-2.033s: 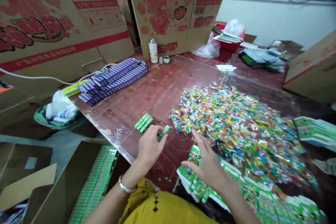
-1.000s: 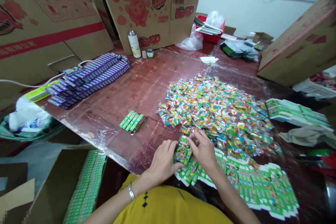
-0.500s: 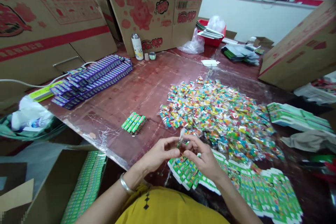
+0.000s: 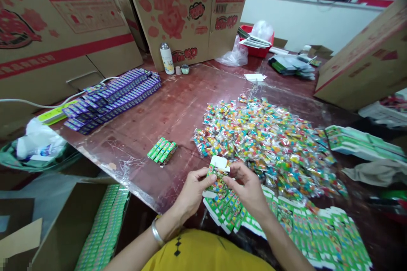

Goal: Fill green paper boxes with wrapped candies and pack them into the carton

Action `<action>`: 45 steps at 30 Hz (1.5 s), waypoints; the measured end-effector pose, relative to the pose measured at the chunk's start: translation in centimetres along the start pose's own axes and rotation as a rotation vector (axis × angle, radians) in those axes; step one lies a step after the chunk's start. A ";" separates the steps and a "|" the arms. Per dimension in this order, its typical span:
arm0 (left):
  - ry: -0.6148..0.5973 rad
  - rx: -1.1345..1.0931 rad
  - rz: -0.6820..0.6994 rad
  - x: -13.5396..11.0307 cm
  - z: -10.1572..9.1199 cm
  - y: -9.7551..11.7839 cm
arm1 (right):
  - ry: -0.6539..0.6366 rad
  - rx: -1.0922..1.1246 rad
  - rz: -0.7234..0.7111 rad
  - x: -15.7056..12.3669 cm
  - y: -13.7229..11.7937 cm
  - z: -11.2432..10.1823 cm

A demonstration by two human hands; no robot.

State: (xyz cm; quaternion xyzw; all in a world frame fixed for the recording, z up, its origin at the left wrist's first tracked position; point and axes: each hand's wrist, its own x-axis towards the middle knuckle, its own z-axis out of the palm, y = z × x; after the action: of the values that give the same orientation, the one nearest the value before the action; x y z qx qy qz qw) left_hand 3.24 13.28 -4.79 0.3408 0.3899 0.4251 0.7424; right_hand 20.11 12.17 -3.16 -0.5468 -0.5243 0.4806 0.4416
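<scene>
Between both hands I hold a small green candy box (image 4: 217, 180), its white end flap standing up toward the far side. My left hand (image 4: 192, 190) pinches the box along its left side, thumb on the front. The right hand (image 4: 247, 189) has its thumb and fingers at the box's upper right edge. Just below lie overlapping rows of flat green boxes (image 4: 313, 228) along the table's near edge. Beyond my hands spreads a large heap of small clear packets of coloured candies (image 4: 263, 135). To the left, several green boxes (image 4: 162, 150) sit together in a block.
Stacked purple boxes (image 4: 111, 99) lie at the left beside a power strip (image 4: 54, 113). A flask (image 4: 167, 59) stands before a big carton (image 4: 190, 17). Below the table edge, an open carton (image 4: 60, 228) holds rows of green boxes. More flat green boxes (image 4: 362, 144) lie right.
The small box has turned from edge-on to showing its printed front and raised white flap. My hands have moved slightly apart around it.
</scene>
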 end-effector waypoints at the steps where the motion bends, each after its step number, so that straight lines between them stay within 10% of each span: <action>1: 0.042 0.028 0.029 0.0 0.2 -0.1 | 0.015 0.025 0.004 -0.1 0.4 0.5; 5: 0.158 0.206 0.182 -0.3 0.4 0.2 | 0.159 0.134 -0.009 -0.3 0.9 1.8; 12: -0.006 0.414 0.167 -0.6 -0.6 1.7 | 0.253 0.039 -0.093 -0.5 1.8 2.4; 27: -0.114 0.493 0.144 -0.4 -1.5 1.5 | 0.168 -0.134 -0.172 -0.4 1.5 2.5; 45: 0.073 0.447 0.127 -0.6 -1.4 1.6 | -0.091 0.082 0.027 2.2 0.6 1.6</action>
State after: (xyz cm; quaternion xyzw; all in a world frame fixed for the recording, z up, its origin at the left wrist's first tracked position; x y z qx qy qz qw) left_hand 1.22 13.61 -3.91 0.5047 0.4788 0.3861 0.6058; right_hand 18.63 14.26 -4.12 -0.5127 -0.5164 0.5320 0.4330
